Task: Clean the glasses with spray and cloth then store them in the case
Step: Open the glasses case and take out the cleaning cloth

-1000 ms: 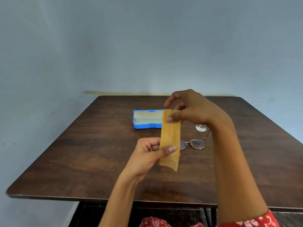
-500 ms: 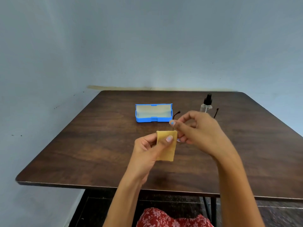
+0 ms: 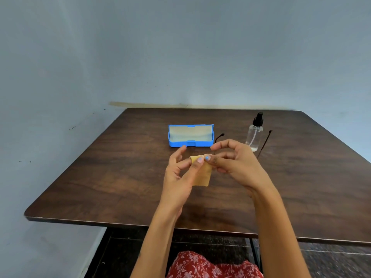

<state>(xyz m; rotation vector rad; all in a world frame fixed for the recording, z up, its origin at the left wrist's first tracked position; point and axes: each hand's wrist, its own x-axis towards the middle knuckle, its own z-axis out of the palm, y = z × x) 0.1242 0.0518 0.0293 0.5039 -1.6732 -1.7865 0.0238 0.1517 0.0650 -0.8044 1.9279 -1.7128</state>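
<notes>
Both hands — left hand (image 3: 180, 173) and right hand (image 3: 234, 165) — pinch the folded cloth (image 3: 201, 173); judged best creased flat before reaching toward the case (image 3: 190, 136) at twelve o'clock.

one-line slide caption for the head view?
Both hands pinch a folded tan cloth above the table, open blue case and spray bottle behind.

Bare forearms, no sleeves visible; nails w/ pale blue-lilac polish; red garment (image 3: 210, 265) w/ white floral print at lap.
</notes>
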